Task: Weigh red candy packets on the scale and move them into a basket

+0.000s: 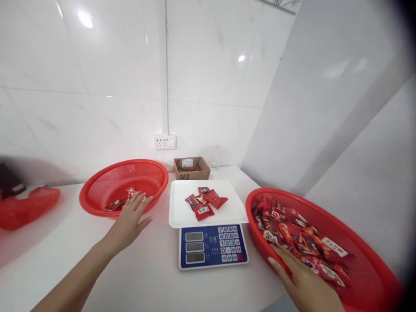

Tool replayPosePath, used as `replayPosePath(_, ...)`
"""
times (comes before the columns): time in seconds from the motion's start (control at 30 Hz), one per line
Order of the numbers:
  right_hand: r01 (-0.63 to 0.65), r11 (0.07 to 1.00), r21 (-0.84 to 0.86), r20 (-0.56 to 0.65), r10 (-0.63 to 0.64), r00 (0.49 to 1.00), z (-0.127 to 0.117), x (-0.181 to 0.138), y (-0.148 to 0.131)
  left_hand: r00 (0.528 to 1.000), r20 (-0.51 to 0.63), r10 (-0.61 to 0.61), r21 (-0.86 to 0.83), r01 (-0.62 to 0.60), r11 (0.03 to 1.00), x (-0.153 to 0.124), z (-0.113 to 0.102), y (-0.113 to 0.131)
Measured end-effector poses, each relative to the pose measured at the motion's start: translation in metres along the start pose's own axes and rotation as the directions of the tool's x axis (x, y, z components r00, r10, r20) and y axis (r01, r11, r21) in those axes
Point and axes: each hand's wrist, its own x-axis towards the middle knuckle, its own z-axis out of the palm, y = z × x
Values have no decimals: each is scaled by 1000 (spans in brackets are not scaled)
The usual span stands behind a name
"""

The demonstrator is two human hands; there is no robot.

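My left hand (130,219) is open, fingers apart, above the front rim of a red plastic basket (94,182) on the left. A few red-wrapped packets (115,203) lie inside it, partly hidden by my fingers. My right hand (303,277) grips the near rim of a second red basket (367,234), thumb outside and fingers inside. Many small red packets (292,229) fill much of that basket. Between the baskets stands a digital scale (212,247) with a white tray (180,208). Several red packets (211,198) rest on the tray.
Behind the scale sits a small open cardboard box (195,174) with something red inside. A red plastic bag (30,208) and a dark object (11,182) lie at the far left. The white table (139,277) meets a tiled wall with a socket (165,142).
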Motion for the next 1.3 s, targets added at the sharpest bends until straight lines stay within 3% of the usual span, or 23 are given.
replayPosePath(0.17,-4,1000,-24,9,4,1000,5,2,5,971,167,171,-103,-156,982,36,2,43)
replayPosePath(0.33,9,1000,-26,4,-9,1000,12,3,12,849,325,416,-234,-354,905,84,17,100)
replayPosePath(0.53,34,998,-58,10,-34,999,11,1,13,749,398,529,-303,-438,847,124,50,144)
replayPosePath(0.73,76,995,-65,-68,-81,994,13,0,11,695,468,546,-329,-436,838,130,66,149)
replayPosePath(1.17,106,993,-57,-69,-110,992,11,1,10,657,486,577,-332,-472,817,124,53,154)
replayPosePath(1.23,105,992,-66,-67,-109,992,11,1,10,666,471,578,-318,-483,816,124,52,153)
replayPosePath(1.3,98,993,-71,-66,-103,992,11,1,9,705,441,555,-285,-477,832,128,53,150)
